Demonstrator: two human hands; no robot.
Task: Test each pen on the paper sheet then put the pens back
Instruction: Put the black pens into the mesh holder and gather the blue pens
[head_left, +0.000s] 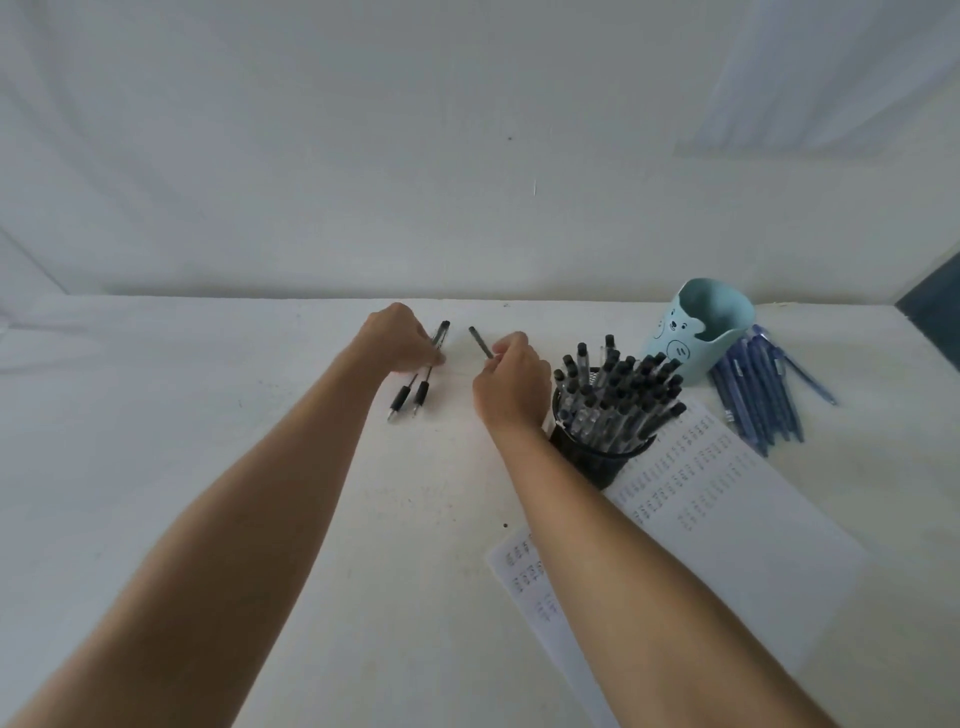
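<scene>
**Operator:** On my screen the right grip (511, 382) is clenched round a single black pen (480, 342), whose barrel sticks out beyond the knuckles, away from me. The left grip (402, 338) has its fingers down on a pair of black pens (422, 391) lying flat on the worktop (260, 374). I cannot tell whether it pinches them or only pins them.

**Spotter:** Where's the paper sheet (753, 545) from there?

**Operator:** Well off to the right of the right grip and nearer me. It lies past the mesh pot (592, 454) packed with black pens, which stands just beside that wrist. The sheet carries rows of small marks.

**Spotter:** So what's your plan?

**Operator:** I judge the step to be gathering these loose pens, either for testing or for putting back. I'd turn the pen in the right grip so its tip points down. Then I'd carry it over the pot high enough that my forearm doesn't knock the pen ends sticking up. I'd write on a bare patch of the sheet, so even a faint line shows.

**Spotter:** And the left?

**Operator:** Hold the pair together so neither rolls, tips toward me. The blue cup (675, 338) and blue pens (753, 395) lie further right of the right grip, beyond the pot. I'd leave those alone.
</scene>
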